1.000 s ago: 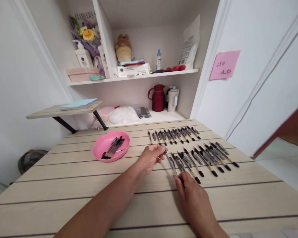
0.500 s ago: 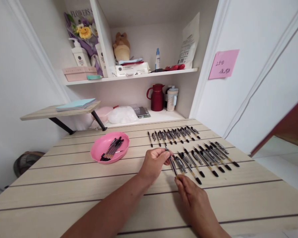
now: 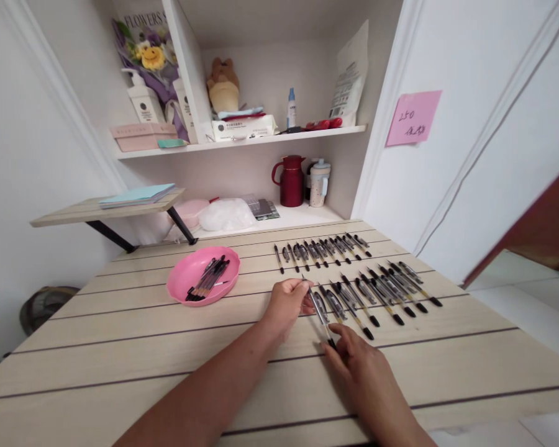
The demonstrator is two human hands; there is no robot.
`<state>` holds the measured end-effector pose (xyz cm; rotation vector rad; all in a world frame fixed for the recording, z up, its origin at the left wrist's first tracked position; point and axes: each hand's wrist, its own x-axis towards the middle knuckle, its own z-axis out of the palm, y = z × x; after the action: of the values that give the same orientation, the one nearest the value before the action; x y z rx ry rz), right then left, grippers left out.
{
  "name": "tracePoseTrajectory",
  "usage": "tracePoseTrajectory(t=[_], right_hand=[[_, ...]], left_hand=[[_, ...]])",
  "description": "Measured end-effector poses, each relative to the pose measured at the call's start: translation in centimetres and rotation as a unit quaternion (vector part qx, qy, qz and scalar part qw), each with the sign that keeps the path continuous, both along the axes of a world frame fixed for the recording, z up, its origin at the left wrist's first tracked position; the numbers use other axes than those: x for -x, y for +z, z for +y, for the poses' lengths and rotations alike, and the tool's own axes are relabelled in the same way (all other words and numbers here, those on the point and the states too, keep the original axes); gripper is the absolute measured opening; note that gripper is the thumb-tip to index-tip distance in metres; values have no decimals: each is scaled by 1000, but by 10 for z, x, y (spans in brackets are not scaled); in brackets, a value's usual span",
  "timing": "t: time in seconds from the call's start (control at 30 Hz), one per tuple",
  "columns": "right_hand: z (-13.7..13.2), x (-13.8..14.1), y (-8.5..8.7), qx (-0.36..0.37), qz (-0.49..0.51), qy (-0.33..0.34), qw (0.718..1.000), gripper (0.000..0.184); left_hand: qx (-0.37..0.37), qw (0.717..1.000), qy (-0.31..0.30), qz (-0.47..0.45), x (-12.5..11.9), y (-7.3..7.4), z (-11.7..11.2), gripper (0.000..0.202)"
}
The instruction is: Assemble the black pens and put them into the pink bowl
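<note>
My left hand [image 3: 287, 303] pinches a pen [image 3: 317, 310] near its pointed tip with thumb and forefinger. The pen slants across the tabletop towards me, and its black end lies between the thumb and forefinger of my right hand [image 3: 361, 363], which close loosely round it. Beside it on the right runs a front row of clear-barrelled pens [image 3: 361, 295] with black ends and pointed tips, interleaved with clipped caps [image 3: 335, 304]. A back row of similar pens and caps [image 3: 326, 251] lies behind them.
A pink bowl [image 3: 176, 292] with several dark pens [image 3: 209, 279] stands to the left on the slatted wooden table [image 3: 135, 347]. Behind are a small raised shelf [image 3: 69, 213], a red jug [image 3: 292, 181], a cup [image 3: 319, 185] and a white cabinet shelf [image 3: 195, 148].
The pen between my hands has come down nearer the tabletop. My right fingers have loosened, showing its black end. The view has shifted slightly.
</note>
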<state>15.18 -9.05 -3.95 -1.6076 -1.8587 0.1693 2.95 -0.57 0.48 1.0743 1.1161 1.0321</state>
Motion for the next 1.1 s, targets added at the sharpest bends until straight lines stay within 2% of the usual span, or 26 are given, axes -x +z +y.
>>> tracePoseTrajectory(t=[0.13,0.33,0.57,0.73,0.83,0.93,1.0,1.1], right_hand=[[0,1,-3,9,-43,-8,999,18],[4,5,-1,27,-138,-39,989,17],[5,7,1,30,-151,-52,987,15],[5,6,-1,17,-151,-51,987,15],[3,5,-2,-3,-152,-51,987,16],[-1,3,-3,-30,-140,-46,989,18],[-4,3,-4,-48,-133,-38,989,21],[-10,4,-5,-75,-126,-16,989,23]], left_hand=[[42,997,3,64,-1,-7,7,20],[48,990,-2,131,-1,-18,16,17],[30,981,-39,188,1,-29,19,24],[16,975,-55,216,2,-28,16,32],[-8,969,-57,240,4,-20,13,33],[-46,957,-42,285,19,-2,18,32],[-82,941,-13,329,43,15,28,31],[-127,898,63,418,96,43,48,30]])
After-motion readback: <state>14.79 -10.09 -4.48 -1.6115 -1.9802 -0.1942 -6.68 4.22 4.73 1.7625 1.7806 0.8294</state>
